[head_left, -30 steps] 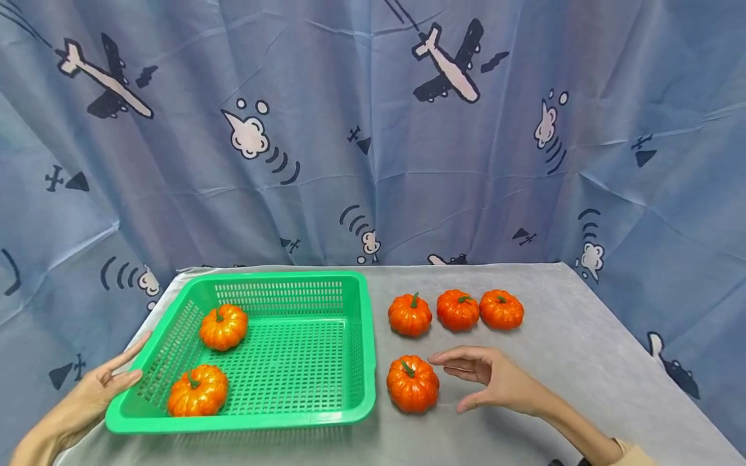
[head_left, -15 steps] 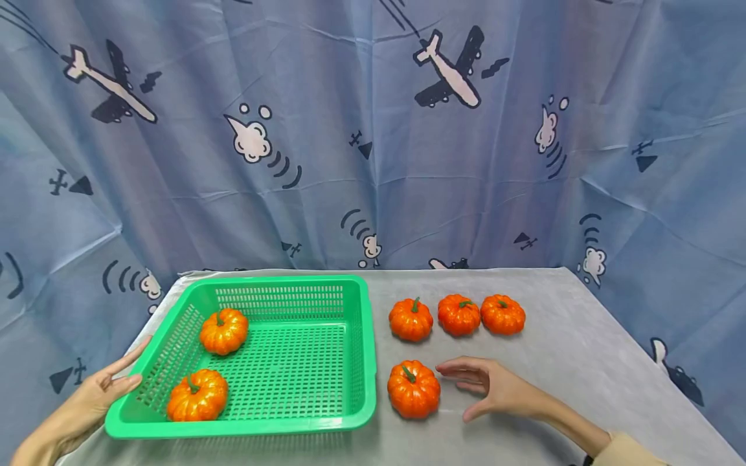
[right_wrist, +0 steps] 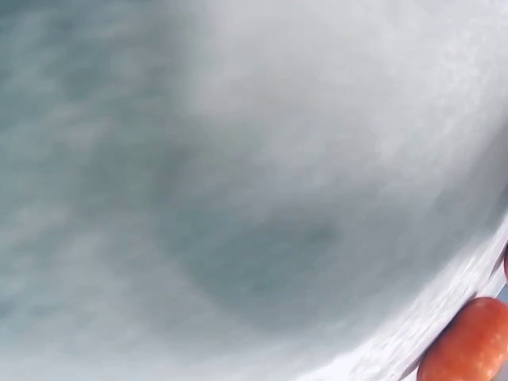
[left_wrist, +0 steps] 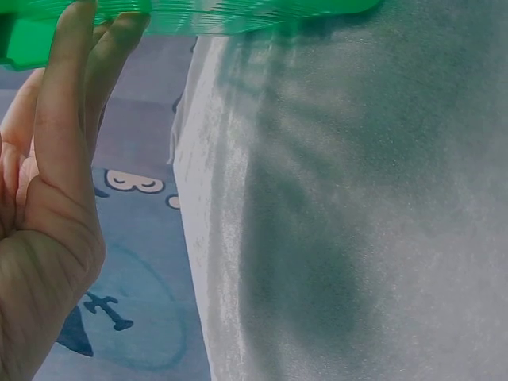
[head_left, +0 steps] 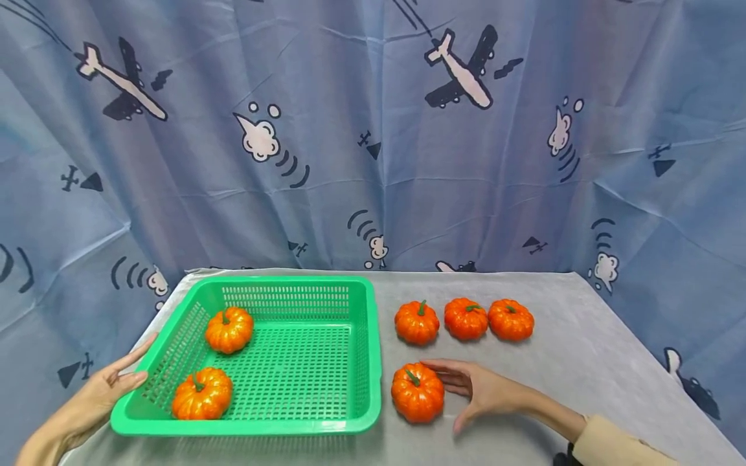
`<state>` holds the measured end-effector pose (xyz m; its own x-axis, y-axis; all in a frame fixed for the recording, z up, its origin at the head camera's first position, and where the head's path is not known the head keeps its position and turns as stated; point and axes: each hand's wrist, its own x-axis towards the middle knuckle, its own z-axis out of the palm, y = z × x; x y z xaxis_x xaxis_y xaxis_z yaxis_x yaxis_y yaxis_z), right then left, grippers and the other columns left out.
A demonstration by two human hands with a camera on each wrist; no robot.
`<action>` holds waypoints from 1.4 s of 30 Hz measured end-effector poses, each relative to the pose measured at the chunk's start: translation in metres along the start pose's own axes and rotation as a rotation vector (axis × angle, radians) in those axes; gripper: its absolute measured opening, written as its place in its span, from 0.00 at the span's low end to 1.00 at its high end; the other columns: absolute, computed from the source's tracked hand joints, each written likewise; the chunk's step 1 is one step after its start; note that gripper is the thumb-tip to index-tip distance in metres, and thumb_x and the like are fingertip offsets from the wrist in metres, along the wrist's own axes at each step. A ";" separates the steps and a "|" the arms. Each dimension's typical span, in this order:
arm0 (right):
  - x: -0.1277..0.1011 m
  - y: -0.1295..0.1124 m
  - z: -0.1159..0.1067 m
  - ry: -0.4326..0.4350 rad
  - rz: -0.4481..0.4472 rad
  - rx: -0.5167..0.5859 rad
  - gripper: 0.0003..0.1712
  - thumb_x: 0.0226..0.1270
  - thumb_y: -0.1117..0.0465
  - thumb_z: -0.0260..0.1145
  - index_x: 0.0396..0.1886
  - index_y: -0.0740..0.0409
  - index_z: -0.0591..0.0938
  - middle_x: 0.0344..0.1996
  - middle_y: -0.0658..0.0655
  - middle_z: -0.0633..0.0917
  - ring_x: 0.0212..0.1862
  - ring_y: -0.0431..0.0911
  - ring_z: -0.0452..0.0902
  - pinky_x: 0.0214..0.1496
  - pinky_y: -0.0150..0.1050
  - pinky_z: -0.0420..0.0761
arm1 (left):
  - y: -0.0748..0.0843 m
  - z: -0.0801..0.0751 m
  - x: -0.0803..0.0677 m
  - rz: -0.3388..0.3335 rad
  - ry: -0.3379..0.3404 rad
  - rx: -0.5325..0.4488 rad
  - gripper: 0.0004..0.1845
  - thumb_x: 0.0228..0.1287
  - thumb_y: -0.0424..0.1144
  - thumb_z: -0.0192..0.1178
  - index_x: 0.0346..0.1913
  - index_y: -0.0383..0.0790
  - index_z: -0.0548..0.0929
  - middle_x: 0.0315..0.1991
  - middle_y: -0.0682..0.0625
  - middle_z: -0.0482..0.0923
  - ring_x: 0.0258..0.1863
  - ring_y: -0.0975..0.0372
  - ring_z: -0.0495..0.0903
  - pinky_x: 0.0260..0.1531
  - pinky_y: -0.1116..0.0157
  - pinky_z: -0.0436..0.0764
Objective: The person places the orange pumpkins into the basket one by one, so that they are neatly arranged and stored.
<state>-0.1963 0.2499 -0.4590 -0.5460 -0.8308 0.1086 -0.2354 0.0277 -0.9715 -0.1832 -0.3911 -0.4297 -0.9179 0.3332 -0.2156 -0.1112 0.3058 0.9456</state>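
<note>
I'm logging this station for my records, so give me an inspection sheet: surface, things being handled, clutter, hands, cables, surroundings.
Surface: grey covering, shadowed near the hands.
Job's things: green basket with a back pumpkin and a front pumpkin along its left side; right of it, a row of three pumpkins and a nearer single pumpkin.
Clutter: dark object by the right sleeve, cut off, unidentifiable.
Left hand: touches the basket's left side.
Right hand: fingers beside the single pumpkin, thumb apart; contact unclear.
Cables: nothing seen.
Surroundings: blue curtain with plane and cloud prints.
</note>
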 end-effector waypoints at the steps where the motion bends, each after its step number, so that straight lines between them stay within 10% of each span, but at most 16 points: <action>1: 0.003 0.000 0.000 -0.003 0.002 -0.015 0.56 0.49 0.68 0.76 0.73 0.71 0.52 0.70 0.76 0.52 0.70 0.36 0.57 0.69 0.30 0.61 | 0.000 0.000 0.000 0.004 0.004 0.009 0.32 0.79 0.38 0.40 0.76 0.59 0.37 0.74 0.46 0.24 0.71 0.48 0.48 0.61 0.57 0.72; 13: 0.038 0.002 0.003 0.032 0.024 -0.326 0.62 0.41 0.60 0.82 0.75 0.56 0.56 0.71 0.65 0.61 0.71 0.43 0.57 0.70 0.28 0.55 | 0.004 0.004 -0.004 0.155 -0.103 -0.147 0.31 0.79 0.34 0.38 0.76 0.62 0.44 0.63 0.78 0.50 0.53 0.77 0.73 0.50 0.72 0.78; 20: 0.048 0.004 0.018 0.081 0.064 -0.310 0.56 0.42 0.60 0.82 0.71 0.56 0.63 0.72 0.62 0.60 0.68 0.44 0.60 0.65 0.34 0.66 | 0.012 0.003 -0.002 0.191 -0.218 -0.264 0.32 0.79 0.32 0.34 0.70 0.77 0.56 0.49 0.55 0.83 0.46 0.52 0.83 0.48 0.61 0.81; 28: 0.046 0.002 0.022 0.164 0.046 -0.182 0.43 0.46 0.64 0.79 0.61 0.56 0.67 0.58 0.60 0.72 0.55 0.45 0.73 0.56 0.38 0.78 | 0.006 0.005 -0.003 0.192 -0.199 -0.262 0.31 0.79 0.32 0.35 0.73 0.70 0.50 0.58 0.76 0.68 0.53 0.65 0.78 0.51 0.66 0.80; 32: 0.035 -0.019 0.013 0.272 0.112 -0.238 0.42 0.46 0.63 0.78 0.62 0.53 0.69 0.53 0.57 0.76 0.52 0.47 0.75 0.50 0.39 0.81 | 0.004 0.003 -0.004 0.170 -0.163 -0.225 0.31 0.79 0.33 0.36 0.74 0.70 0.49 0.59 0.73 0.68 0.52 0.68 0.78 0.50 0.67 0.80; 39: 0.028 -0.072 -0.009 0.532 0.242 -0.315 0.41 0.45 0.60 0.79 0.61 0.48 0.71 0.57 0.61 0.72 0.53 0.56 0.71 0.46 0.42 0.82 | 0.000 0.002 -0.002 0.137 -0.036 -0.077 0.32 0.79 0.35 0.38 0.77 0.57 0.41 0.74 0.52 0.22 0.51 0.90 0.62 0.49 0.79 0.73; 42: 0.029 -0.090 -0.017 0.581 0.273 -0.258 0.41 0.49 0.61 0.77 0.64 0.50 0.69 0.58 0.62 0.71 0.54 0.58 0.69 0.47 0.43 0.83 | -0.001 0.003 -0.001 0.145 -0.035 -0.076 0.32 0.79 0.34 0.38 0.77 0.56 0.41 0.73 0.46 0.18 0.51 0.89 0.62 0.49 0.79 0.73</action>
<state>-0.2045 0.2326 -0.3644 -0.9384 -0.3442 0.0322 -0.1722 0.3846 -0.9069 -0.1811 -0.3886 -0.4315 -0.9128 0.4000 -0.0830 -0.0084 0.1849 0.9827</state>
